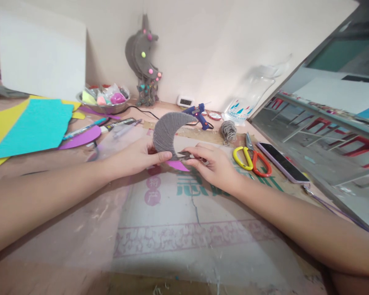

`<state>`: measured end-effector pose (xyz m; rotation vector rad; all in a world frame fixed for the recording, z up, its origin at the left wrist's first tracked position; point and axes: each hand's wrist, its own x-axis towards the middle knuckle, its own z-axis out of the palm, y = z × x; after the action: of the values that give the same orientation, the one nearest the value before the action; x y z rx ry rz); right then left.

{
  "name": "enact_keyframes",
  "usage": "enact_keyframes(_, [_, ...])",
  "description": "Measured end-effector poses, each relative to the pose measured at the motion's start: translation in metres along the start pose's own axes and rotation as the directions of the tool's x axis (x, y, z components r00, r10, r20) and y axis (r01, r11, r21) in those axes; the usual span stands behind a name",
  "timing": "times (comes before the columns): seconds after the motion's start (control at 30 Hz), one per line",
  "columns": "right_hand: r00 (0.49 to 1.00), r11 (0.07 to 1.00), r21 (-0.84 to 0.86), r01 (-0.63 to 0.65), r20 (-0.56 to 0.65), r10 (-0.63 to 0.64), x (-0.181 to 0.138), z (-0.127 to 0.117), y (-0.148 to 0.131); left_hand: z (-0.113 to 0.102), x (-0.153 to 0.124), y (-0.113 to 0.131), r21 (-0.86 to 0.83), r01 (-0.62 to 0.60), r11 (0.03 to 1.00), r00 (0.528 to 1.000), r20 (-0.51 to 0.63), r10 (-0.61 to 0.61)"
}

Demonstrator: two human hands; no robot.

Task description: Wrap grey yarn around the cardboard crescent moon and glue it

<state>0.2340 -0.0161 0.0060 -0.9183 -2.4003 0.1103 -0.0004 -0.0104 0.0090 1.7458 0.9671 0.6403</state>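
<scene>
A crescent moon shape (164, 135) wrapped in grey yarn is held up over the middle of the table. My left hand (138, 157) grips its lower left side, thumb in front and fingers behind. At the lower tip, my right hand (213, 166) pinches with thumb and forefinger; that spot is dark and small, so yarn and tip are hard to separate. Under the crescent shows a purple piece (178, 165); whether it is attached, I cannot tell. A thin yarn strand (196, 209) trails below the hands. Right of my right hand lie scissors (247, 157) with yellow and orange handles.
Behind the crescent are a blue glue gun (198, 114), a ball of grey yarn (228, 132) and a small digital clock (185, 101). A phone (283, 162) lies right. Coloured sheets (33, 127) and a metal bowl (107, 107) stand left. A decorated moon (144, 53) hangs at the wall.
</scene>
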Motion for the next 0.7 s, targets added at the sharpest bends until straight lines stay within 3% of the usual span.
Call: enact_keyframes(0.7, [0.999,0.998,-0.039,0.043,-0.002,-0.043,0.001,0.0012,0.0007,0.0014,0.0003,0.0009,-0.037,-0.035,0.999,0.999,-0.014,0.034])
